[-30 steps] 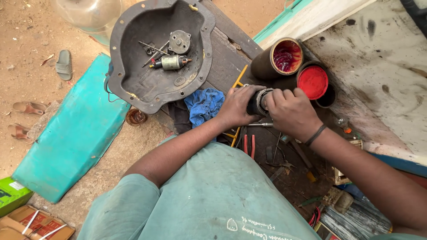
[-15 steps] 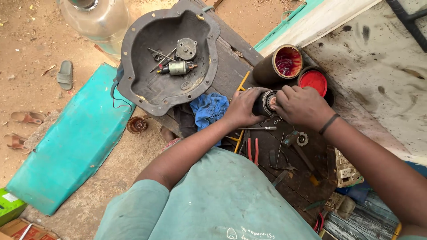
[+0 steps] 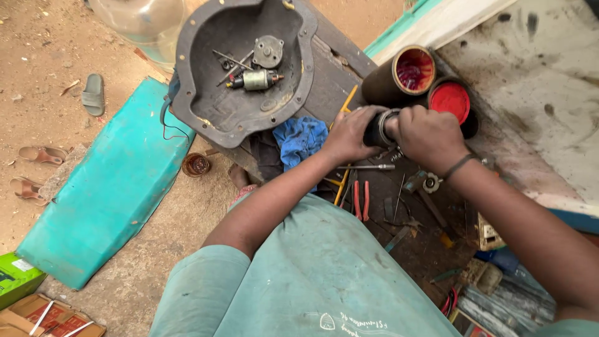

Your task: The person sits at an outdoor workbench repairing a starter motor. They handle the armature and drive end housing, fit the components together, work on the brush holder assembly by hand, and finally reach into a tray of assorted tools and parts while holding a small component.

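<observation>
Both hands grip a dark cylindrical motor part [image 3: 379, 128] with a metal ring, held above the dirty workbench [image 3: 337, 75]. My left hand [image 3: 349, 134] wraps its left end. My right hand [image 3: 427, 137], with a dark band at the wrist, closes over its right end. A blue rag [image 3: 299, 140] lies just left of my left hand. Under the hands lie a thin metal rod [image 3: 368, 166] and red-handled pliers [image 3: 360, 200].
A grey metal housing [image 3: 206, 106] holds a small solenoid [image 3: 256, 80], a round plate and rods. Two dark tubes with red insides [image 3: 412, 68] stand behind the hands. A teal panel [image 3: 106, 187], sandals [image 3: 93, 93] and boxes [image 3: 19, 274] lie on the sandy ground at left.
The view has shifted a little; both hands stay closed on the cylindrical part, with my right hand turned slightly over its end.
</observation>
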